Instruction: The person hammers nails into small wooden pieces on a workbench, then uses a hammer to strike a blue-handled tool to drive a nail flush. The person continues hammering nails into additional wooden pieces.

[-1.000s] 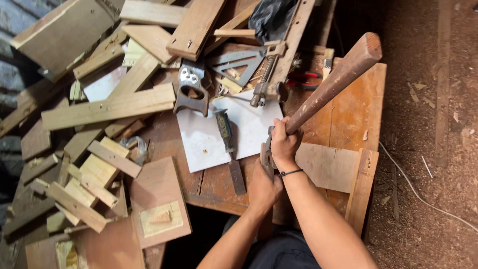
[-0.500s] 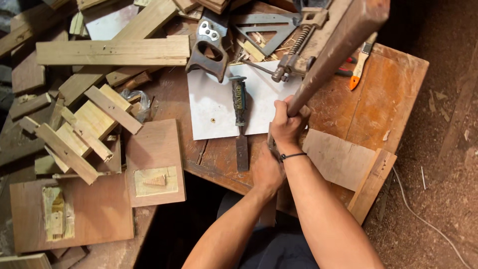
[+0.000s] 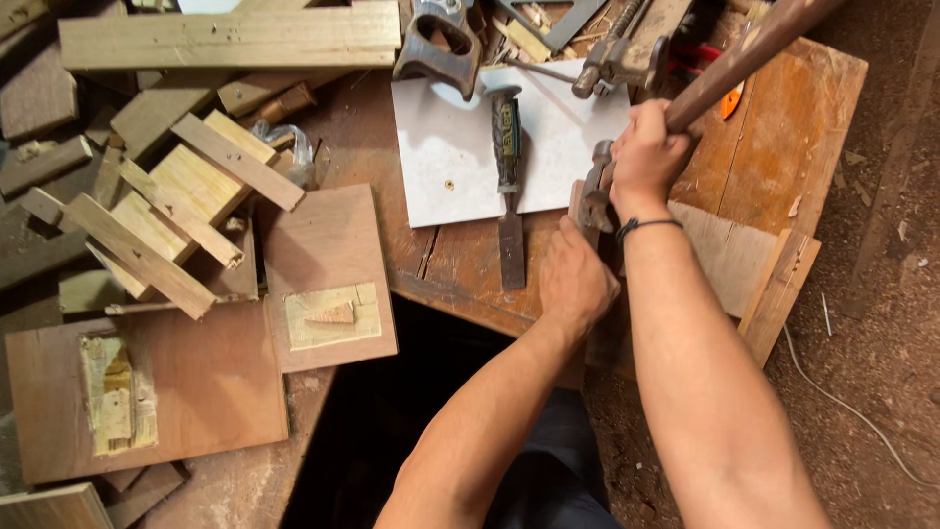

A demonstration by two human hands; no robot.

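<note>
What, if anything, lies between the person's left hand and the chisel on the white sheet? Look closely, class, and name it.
Nothing visible. The left hand rests at the bench edge, just right of the chisel, whose blade tip lies beside it over bare brown bench. The right hand grips a hammer handle farther right, clear of that gap.

A white board [image 3: 460,157] lies on the wooden bench [image 3: 793,127], with a chisel [image 3: 508,186] resting across its lower edge. A hand saw's handle [image 3: 438,51] sits at the board's top. Loose timber offcuts [image 3: 186,211] pile up at left, beside two plywood panels [image 3: 147,392].
</note>
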